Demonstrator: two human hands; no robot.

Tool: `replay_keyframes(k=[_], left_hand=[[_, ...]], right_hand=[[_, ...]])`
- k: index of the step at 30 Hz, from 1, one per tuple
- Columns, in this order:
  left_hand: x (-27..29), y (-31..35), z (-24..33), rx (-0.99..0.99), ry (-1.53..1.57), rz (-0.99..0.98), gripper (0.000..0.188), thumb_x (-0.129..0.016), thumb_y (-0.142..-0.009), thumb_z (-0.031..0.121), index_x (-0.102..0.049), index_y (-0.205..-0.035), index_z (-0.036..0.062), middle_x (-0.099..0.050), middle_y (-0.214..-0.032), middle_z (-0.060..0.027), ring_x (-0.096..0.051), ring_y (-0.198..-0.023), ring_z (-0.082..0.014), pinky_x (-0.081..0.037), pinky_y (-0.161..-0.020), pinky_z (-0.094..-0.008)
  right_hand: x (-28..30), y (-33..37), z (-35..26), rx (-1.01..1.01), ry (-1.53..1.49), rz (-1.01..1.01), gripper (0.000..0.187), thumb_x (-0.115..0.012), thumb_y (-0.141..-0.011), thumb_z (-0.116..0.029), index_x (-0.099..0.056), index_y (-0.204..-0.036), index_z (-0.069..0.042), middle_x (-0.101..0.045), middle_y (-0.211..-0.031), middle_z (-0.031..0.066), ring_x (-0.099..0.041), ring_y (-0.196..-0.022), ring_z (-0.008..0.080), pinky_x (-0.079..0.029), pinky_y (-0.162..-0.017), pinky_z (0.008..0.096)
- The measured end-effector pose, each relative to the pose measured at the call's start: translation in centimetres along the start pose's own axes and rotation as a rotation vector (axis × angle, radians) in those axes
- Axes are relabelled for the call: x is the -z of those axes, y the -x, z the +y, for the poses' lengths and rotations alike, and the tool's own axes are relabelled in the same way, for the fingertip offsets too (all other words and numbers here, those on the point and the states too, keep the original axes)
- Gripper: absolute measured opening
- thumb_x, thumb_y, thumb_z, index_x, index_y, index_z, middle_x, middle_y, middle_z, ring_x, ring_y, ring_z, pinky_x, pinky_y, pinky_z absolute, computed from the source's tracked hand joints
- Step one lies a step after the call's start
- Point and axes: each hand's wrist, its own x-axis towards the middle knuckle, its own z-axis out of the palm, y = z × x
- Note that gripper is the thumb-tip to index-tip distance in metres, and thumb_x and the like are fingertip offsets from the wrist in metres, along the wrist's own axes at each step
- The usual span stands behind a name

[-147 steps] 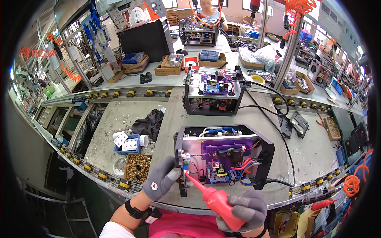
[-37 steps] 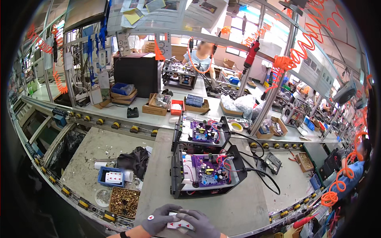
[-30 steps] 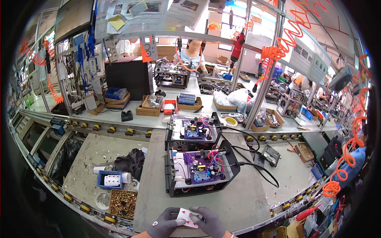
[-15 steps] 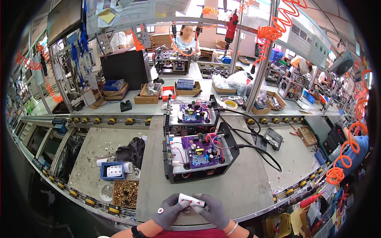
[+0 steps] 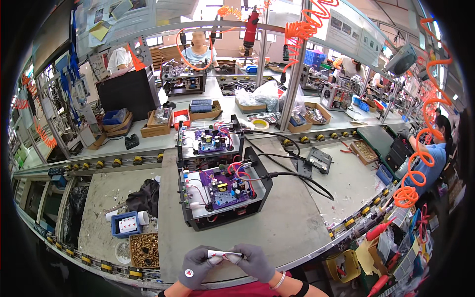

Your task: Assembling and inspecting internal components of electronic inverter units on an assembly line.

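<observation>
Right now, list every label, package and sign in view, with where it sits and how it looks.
Small white strip label: pinched between left hand and right hand.
Blue tray of white cards: on the grey mat, left of the open black unit.
Yellow note: pinned overhead, upper left.
Cardboard boxes: back shelf.

Two open black machine housings stand on the bench, the near one (image 5: 222,190) and the far one (image 5: 210,141), each with one purple circuit board inside. Two gloved hands, left (image 5: 197,266) and right (image 5: 257,261), share one small white strip (image 5: 223,256). One blue tray (image 5: 126,223) and one box of brass parts (image 5: 144,250) sit left. Three other people are visible.
</observation>
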Motion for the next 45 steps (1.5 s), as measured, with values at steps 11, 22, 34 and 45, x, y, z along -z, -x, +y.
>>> replay_keyframes(k=[11,22,34,45], left_hand=[[0.2,-0.8,0.1,-0.344,-0.323,0.002,0.012,-0.070,-0.080,0.010,-0.070,-0.091,0.0051,-0.067,-0.089,-0.0083,-0.063,-0.072,-0.0163,-0.050,-0.062,-0.0272],[0.9,-1.6,1.5,-0.431,-0.415,-0.048,0.013,-0.072,-0.079,0.010,-0.068,-0.088,0.0034,-0.067,-0.092,-0.0107,-0.065,-0.082,-0.0205,-0.051,-0.068,-0.0294],[0.8,-1.6,-0.3,-0.231,-0.393,0.083,0.012,-0.073,-0.079,0.015,-0.071,-0.084,0.0044,-0.064,-0.080,-0.0076,-0.060,-0.062,-0.0149,-0.047,-0.058,-0.0260],[1.0,-1.7,-1.5,-0.080,-0.132,0.021,0.015,-0.071,-0.081,0.014,-0.069,-0.092,0.0039,-0.065,-0.085,-0.0059,-0.062,-0.073,-0.0108,-0.048,-0.062,-0.0241]], right_hand=[[0.9,-0.7,-1.2,0.157,0.146,0.053,0.016,-0.075,-0.074,-0.010,-0.063,-0.082,-0.003,-0.060,-0.073,0.0091,-0.059,-0.065,0.0215,-0.047,-0.058,0.0306],[1.3,-1.0,-2.8,0.272,0.330,0.072,0.016,-0.076,-0.069,-0.008,-0.063,-0.077,-0.006,-0.060,-0.070,0.0072,-0.059,-0.067,0.0229,-0.047,-0.057,0.0325],[1.5,-1.1,-3.2,0.564,0.799,0.182,0.027,-0.073,-0.070,-0.014,-0.067,-0.096,-0.015,-0.062,-0.081,0.0025,-0.060,-0.077,0.0213,-0.045,-0.069,0.0344],[0.9,-0.9,-2.9,0.327,0.417,0.062,0.034,-0.069,-0.074,-0.011,-0.063,-0.107,-0.010,-0.064,-0.097,0.0081,-0.061,-0.086,0.0258,-0.046,-0.079,0.0385]])
